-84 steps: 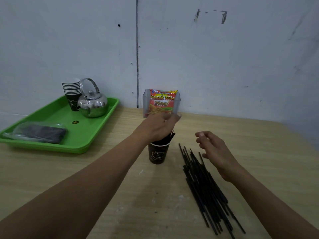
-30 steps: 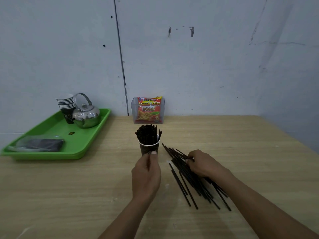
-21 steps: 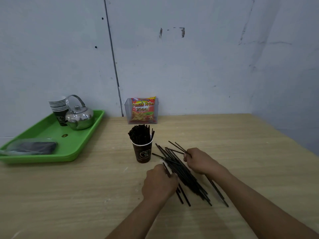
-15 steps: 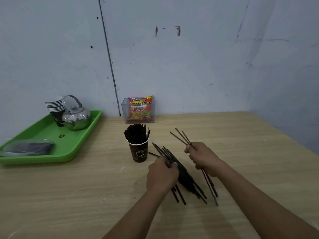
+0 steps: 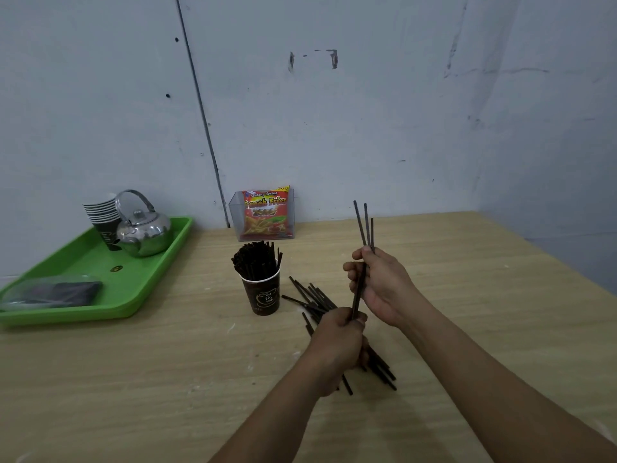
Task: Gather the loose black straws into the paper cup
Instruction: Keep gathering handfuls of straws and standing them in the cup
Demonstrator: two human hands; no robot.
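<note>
Standing upright in both hands: thin black straws (image 5: pixel 364 225).

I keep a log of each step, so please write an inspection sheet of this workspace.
Surface: wooden table, pale smudges.
Job's things: cup upright, full of straws; loose straws piled right of it; held straws raised above the pile.
Clutter: green tray with kettle, cup stack, dark packet; snack bag behind cup.
Hands: left hand and right hand both grip held straws.
Cables: nothing seen.
Surroundings: scuffed grey wall.
</note>
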